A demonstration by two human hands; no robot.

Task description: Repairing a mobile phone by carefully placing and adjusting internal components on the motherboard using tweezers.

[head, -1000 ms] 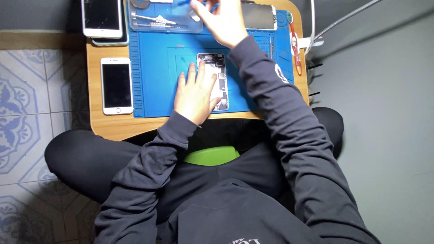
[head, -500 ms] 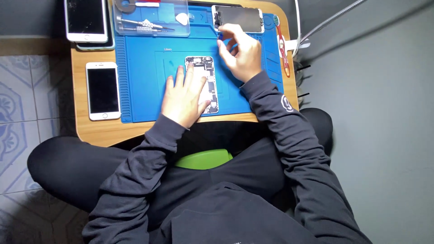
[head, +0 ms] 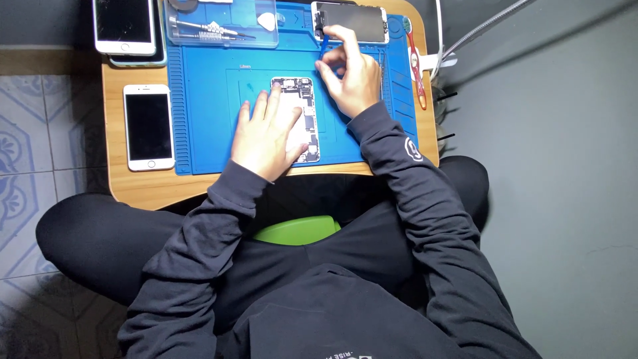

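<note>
Blue mat (head: 206, 100): opened phone (head: 302, 100) at centre, left hand (head: 266, 136) flat on it (grasping nothing); right hand (head: 349, 73) beside, pinching blue tool (head: 323, 45).

At frame centre, a matt blue rubbery work mat (head: 212, 113) with ribbed edges covers a smooth light wooden table (head: 143, 186). The opened phone body (head: 302, 106) shows dull metal parts, and 2 white phones (head: 149, 126) at the left have glossy glass faces. A clear plastic tray (head: 222, 26) sits at the top, and the sleeves (head: 412, 193) are soft dark cloth.

white phones (head: 149, 126): 2 | opened phone (head: 300, 110): 1 | detached screen (head: 350, 20): 1 | blue mat (head: 206, 93): 1
</note>
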